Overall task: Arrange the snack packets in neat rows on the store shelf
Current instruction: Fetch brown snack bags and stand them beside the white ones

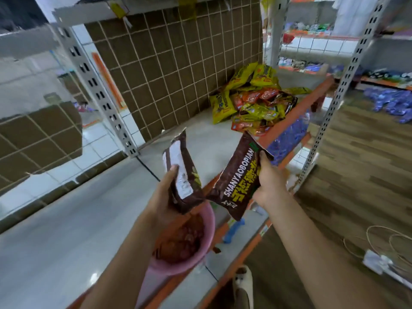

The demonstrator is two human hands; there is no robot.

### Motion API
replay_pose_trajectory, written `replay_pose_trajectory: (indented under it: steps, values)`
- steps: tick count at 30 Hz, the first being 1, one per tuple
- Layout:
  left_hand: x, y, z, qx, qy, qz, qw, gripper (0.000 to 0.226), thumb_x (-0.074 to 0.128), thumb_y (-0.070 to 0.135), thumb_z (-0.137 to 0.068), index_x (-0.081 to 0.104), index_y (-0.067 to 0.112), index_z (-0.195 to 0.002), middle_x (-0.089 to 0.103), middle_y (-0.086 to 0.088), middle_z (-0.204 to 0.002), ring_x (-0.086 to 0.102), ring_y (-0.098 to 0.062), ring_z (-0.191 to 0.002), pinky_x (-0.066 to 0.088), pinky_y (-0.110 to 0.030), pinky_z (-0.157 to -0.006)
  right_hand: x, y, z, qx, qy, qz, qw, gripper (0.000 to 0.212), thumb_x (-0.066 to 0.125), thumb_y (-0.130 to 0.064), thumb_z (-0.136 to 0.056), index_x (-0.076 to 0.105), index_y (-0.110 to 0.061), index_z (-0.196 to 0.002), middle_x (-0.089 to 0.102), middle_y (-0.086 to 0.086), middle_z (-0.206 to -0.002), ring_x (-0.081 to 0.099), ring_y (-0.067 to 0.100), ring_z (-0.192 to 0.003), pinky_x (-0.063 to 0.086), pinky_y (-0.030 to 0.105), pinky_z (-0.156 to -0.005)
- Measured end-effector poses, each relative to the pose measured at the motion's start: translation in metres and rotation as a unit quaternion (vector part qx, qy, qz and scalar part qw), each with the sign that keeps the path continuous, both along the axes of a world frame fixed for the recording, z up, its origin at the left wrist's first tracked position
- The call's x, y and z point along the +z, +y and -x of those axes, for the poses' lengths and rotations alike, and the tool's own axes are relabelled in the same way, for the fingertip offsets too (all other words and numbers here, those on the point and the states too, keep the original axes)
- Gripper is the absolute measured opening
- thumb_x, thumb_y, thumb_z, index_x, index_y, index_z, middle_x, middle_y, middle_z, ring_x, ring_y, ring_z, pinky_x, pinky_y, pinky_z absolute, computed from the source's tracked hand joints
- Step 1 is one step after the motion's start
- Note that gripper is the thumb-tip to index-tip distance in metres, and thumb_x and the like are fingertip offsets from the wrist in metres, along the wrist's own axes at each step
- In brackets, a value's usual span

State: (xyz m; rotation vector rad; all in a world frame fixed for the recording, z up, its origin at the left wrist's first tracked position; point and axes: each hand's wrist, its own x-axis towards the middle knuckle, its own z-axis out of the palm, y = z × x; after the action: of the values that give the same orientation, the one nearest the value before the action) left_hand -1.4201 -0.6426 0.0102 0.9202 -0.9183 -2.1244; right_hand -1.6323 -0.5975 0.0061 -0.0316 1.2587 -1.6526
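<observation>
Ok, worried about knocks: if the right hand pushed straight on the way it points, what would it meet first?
Likely the heap on the shelf; the packet in the right hand would touch it first. Depth unclear.

Your left hand (166, 197) sits just below centre, its forearm reaching in from 7 o'clock, with thumb and fingers curled round a labelled packet (181, 175). Your right hand (270, 186) is at 3 o'clock from it, forearm entering from 5 o'clock. It grips a lettered packet (236, 181), thumb pointing to 12 o'clock.
</observation>
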Motion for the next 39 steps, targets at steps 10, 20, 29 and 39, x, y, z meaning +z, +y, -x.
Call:
replay_pose_trajectory:
  steps: [10, 20, 29, 39]
  values:
    - [-0.019, 0.084, -0.109, 0.024, 0.077, 0.024, 0.996, 0.093, 0.087, 0.056, -0.05, 0.059, 0.015, -0.129, 0.056, -0.009, -0.135, 0.053, -0.027, -0.123, 0.04, -0.049, -0.104, 0.003, 0.03, -0.106, -0.012, -0.125, 0.054, 0.991, 0.026, 0.046, -0.042, -0.095, 0.059, -0.02, -0.104, 0.066, 0.004, -0.092, 0.068, 0.022, -0.068, 0.055, 0.033, -0.049]
    - [0.007, 0.138, -0.218, 0.068, 0.12, 0.092, 0.986, 0.056, 0.086, 0.053, -0.054, 0.077, 0.021, -0.098, 0.074, -0.002, -0.096, 0.071, -0.016, -0.089, 0.057, -0.032, -0.077, 0.015, 0.019, -0.279, 0.015, -0.118, 0.049, 0.992, 0.042, 0.037, -0.048, -0.096, 0.062, -0.015, -0.1, 0.069, 0.005, -0.1, 0.068, 0.027, -0.084, 0.056, 0.032, -0.061]
    - [0.016, 0.149, -0.342, 0.332, -0.061, 0.208, 0.918, 0.04, 0.073, 0.028, -0.056, 0.069, 0.008, -0.091, 0.073, -0.006, -0.084, 0.07, -0.021, -0.079, 0.056, -0.032, -0.067, 0.016, 0.026, -0.432, 0.156, 0.035, 0.045, 0.986, 0.057, 0.061, -0.04, -0.088, 0.048, 0.001, -0.126, 0.059, 0.006, -0.105, 0.063, 0.023, -0.096, 0.054, 0.03, -0.069]
    - [0.03, 0.165, -0.519, 0.259, -0.247, 0.349, 0.866, 0.036, 0.077, 0.033, -0.062, 0.072, 0.018, -0.094, 0.075, 0.0, -0.093, 0.071, -0.019, -0.087, 0.056, -0.029, -0.072, 0.003, 0.034, -0.554, 0.469, 0.602, 0.349, 0.544, 0.067, 0.074, -0.039, -0.071, 0.049, -0.016, -0.129, 0.053, -0.004, -0.127, 0.051, 0.013, -0.117, 0.044, 0.026, -0.097]
